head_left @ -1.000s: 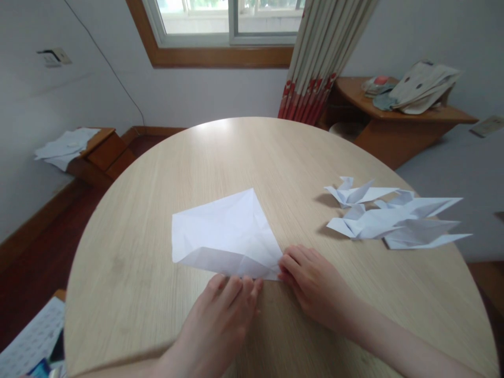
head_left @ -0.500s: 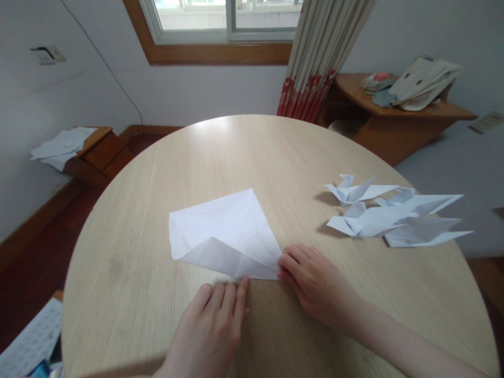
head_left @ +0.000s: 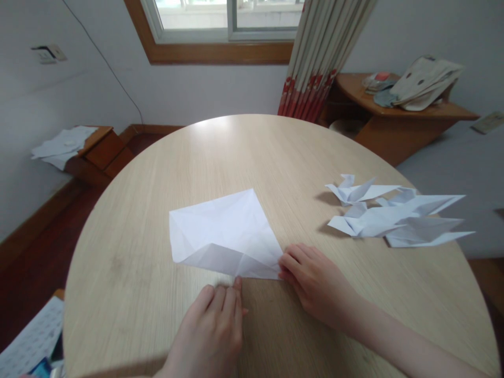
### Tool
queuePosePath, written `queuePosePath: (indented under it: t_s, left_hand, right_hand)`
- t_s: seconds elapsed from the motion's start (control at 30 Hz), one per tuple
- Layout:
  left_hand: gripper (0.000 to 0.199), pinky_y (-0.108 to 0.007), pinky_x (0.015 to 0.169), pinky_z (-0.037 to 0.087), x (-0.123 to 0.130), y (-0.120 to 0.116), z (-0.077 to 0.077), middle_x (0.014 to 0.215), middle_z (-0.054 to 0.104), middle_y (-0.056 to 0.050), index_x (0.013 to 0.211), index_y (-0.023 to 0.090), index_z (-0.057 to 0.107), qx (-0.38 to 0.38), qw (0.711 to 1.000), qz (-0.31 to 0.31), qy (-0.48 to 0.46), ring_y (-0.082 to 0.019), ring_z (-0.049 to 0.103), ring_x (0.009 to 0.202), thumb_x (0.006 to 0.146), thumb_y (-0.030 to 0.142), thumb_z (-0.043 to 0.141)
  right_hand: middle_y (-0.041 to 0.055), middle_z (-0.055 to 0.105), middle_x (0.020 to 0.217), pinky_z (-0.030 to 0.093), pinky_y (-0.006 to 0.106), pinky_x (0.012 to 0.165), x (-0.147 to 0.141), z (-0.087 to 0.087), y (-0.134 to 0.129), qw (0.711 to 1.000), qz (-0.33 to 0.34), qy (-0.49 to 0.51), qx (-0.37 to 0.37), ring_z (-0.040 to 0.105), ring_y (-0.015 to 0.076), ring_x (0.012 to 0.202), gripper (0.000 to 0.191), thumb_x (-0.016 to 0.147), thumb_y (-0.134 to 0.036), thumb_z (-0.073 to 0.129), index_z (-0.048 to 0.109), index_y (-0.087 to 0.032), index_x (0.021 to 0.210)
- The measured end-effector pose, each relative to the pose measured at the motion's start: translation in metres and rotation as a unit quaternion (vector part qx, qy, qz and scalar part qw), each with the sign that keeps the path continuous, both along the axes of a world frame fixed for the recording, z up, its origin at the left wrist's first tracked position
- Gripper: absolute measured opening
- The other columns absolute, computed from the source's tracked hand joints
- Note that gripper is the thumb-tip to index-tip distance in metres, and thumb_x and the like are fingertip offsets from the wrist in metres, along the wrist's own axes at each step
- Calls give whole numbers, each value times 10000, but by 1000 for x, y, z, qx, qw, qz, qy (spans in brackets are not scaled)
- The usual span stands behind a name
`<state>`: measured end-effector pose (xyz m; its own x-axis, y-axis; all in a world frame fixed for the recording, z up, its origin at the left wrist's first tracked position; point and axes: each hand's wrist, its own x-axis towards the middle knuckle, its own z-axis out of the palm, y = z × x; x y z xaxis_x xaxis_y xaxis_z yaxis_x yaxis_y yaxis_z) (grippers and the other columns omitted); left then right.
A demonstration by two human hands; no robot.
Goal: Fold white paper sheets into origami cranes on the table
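A white sheet of paper with creases lies on the table, its near edge partly folded up and over. At its near right corner, my right hand is closed on the paper with bent fingers. The index fingertip of my left hand touches the near folded edge, left of the right hand. That hand's fingers reach forward over the tabletop and hold nothing; its thumb is mostly hidden. Left of the fingertip, the folded flap bulges up from the sheet.
Several folded white paper birds stand close together at the right of the round wooden table. Papers lie on a low cabinet at the left. A bag sits on a corner shelf at the right, beyond the table.
My left index fingertip has slid a little to the left along the near edge, and the raised part of the flap has shifted slightly left. My right hand stays at the corner.
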<state>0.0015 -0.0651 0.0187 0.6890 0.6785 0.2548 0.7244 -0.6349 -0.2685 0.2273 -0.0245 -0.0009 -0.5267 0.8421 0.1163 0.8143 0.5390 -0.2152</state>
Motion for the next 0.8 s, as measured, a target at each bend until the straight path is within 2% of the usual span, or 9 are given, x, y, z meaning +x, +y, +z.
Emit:
queuePosePath:
  t_s: [0.27, 0.53, 0.8]
  left_hand:
    - [297, -324, 634, 389, -1, -1, -1, 708, 683, -65, 1058, 38, 687, -35, 999, 15, 1, -180, 569, 614, 826, 112, 517]
    - [271, -324, 633, 432, -3, 5, 9, 720, 725, -44, 1025, 82, 697, -118, 991, 48, -29, -172, 630, 591, 839, 84, 500]
    - [267, -328, 650, 450, -7, 1, 0, 715, 708, -61, 1054, 71, 675, -105, 994, 24, -26, -176, 625, 609, 897, 129, 467]
  right_hand:
    - [64, 592, 816, 348, 307, 654, 0, 1, 0, 1000, 1, 1, -7, 492, 188, 707, 123, 864, -104, 497, 551, -181, 784]
    - [65, 590, 813, 345, 307, 657, 0, 1, -1, 1000, 1, -3, -2, 499, 191, 718, 128, 872, -116, 481, 546, -184, 784]
    - [69, 590, 805, 351, 315, 647, -1, 2, -1, 1000, -1, -2, -3, 499, 198, 706, 146, 875, -110, 462, 544, -181, 777]
